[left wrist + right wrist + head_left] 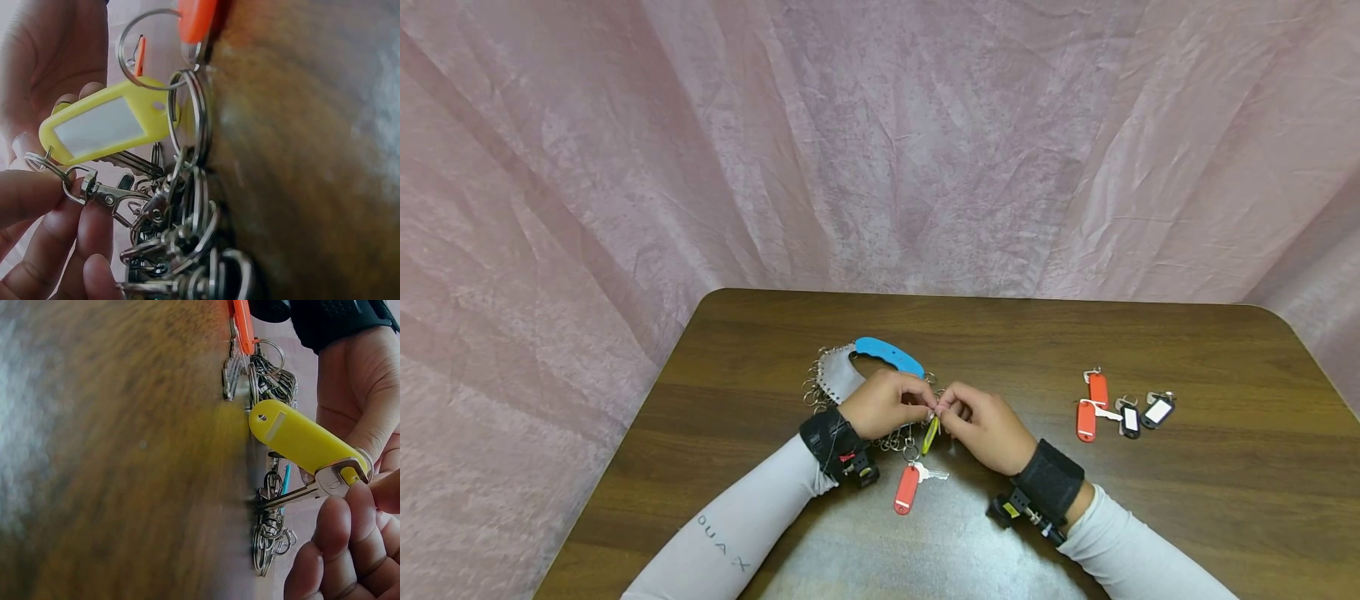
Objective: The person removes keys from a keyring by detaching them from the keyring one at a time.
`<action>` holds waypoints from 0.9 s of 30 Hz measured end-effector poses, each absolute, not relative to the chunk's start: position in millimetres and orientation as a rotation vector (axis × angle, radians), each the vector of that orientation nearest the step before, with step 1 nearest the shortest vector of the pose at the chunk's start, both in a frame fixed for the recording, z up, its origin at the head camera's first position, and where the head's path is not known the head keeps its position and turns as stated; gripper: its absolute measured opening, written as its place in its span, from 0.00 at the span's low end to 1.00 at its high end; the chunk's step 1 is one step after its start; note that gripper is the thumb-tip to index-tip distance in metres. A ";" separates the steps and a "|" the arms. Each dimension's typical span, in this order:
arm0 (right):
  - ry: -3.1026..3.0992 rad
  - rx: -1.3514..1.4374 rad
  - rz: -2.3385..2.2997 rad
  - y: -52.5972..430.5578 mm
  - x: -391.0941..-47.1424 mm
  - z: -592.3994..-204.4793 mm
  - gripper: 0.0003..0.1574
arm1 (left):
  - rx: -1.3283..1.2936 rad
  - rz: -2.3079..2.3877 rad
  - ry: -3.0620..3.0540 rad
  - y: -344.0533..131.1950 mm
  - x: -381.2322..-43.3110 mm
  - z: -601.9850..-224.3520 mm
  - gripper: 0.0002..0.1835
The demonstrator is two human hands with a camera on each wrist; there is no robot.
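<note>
Both hands meet over the table's middle. My left hand (883, 406) pinches a small metal swivel clasp (94, 190), whose hook meets a split ring (40, 161). The fingertips of my right hand (988, 427) pinch that ring from the other side. From it hang a yellow key tag (306, 437) with a white label and a silver key (331, 481). Behind my left hand lies a grey curved plate (837, 372) with a blue handle (889, 353) and many clasps along its edge. A red key tag (906, 490) and its key (932, 473) lie just in front.
To the right on the wooden table (1225, 500) lie two red key tags (1098, 389) and two black key tags (1159, 412) with rings and keys. A pink curtain (925, 150) hangs behind the table's far edge.
</note>
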State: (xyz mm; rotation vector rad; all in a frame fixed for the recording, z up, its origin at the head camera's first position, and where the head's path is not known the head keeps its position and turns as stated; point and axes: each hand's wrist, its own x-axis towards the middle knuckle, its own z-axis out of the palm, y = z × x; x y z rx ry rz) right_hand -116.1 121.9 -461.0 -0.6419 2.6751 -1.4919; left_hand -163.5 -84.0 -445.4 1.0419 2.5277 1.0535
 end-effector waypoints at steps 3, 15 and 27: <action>2.673 -0.640 -1.492 121.8 -116.0 -460.8 0.06 | 1.046 1.062 2.522 -84.2 -163.5 -446.0 0.05; 2.676 -0.651 -1.490 122.5 -116.5 -461.2 0.05 | 1.028 1.050 2.525 -83.8 -162.8 -444.0 0.05; 2.627 -0.644 -1.513 122.4 -116.9 -461.5 0.04 | 1.022 1.040 2.542 -83.3 -162.5 -444.0 0.03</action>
